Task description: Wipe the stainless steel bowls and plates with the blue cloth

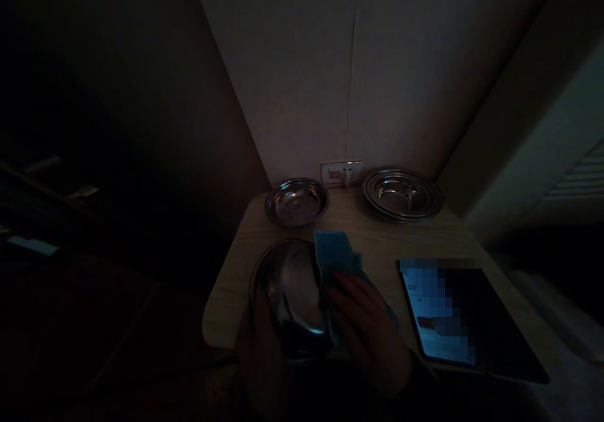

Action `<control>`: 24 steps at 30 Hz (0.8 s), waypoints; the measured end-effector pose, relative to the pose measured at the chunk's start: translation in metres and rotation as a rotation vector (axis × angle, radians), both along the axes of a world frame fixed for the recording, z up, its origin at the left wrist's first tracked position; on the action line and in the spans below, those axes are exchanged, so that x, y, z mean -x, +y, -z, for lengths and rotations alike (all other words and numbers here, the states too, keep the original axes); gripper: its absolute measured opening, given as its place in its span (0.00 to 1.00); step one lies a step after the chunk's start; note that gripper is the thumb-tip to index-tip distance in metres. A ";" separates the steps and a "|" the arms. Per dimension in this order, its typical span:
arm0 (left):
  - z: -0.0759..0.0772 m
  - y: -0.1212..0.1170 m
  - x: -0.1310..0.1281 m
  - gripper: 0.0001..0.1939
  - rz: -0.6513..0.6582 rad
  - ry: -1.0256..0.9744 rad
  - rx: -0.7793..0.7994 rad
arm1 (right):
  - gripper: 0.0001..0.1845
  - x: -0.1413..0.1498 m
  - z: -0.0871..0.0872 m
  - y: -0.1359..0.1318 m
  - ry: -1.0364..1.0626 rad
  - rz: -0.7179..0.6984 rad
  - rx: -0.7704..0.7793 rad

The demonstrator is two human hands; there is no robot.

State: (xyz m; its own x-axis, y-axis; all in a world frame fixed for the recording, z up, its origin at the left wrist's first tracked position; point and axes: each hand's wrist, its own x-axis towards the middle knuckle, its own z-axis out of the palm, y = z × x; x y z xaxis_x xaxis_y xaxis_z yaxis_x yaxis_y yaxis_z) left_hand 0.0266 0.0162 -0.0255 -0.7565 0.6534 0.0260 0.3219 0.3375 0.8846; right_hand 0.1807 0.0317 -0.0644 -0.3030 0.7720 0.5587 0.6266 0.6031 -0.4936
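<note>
A shiny round metal dish [297,283] is at the front of the small wooden table, close to me. My left hand [262,353] grips its near left edge, fingers pressed on the metal. With my right hand [365,327] I hold a blue cloth [336,252] against the dish's right side. Part of the cloth stands up past my fingertips and some trails to the right. Dim light hides my left thumb and the dish's near edge.
Behind the dish, a shallow metal plate [297,203] rests by the wall. Several stacked metal plates [401,194] stand at the back right. A wall socket [341,173] is between them. To the right lies a tablet [443,315], its screen lit and blurred, near the table's edge.
</note>
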 end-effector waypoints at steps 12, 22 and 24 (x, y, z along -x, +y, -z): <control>-0.010 -0.004 -0.005 0.16 0.001 -0.019 0.018 | 0.14 0.033 -0.040 0.011 0.086 -0.050 -0.053; -0.001 -0.002 -0.002 0.13 0.009 0.036 0.030 | 0.14 0.034 -0.039 0.015 0.079 -0.010 -0.035; 0.002 -0.003 0.000 0.11 0.020 0.063 0.036 | 0.13 0.035 -0.040 0.015 0.079 -0.045 -0.026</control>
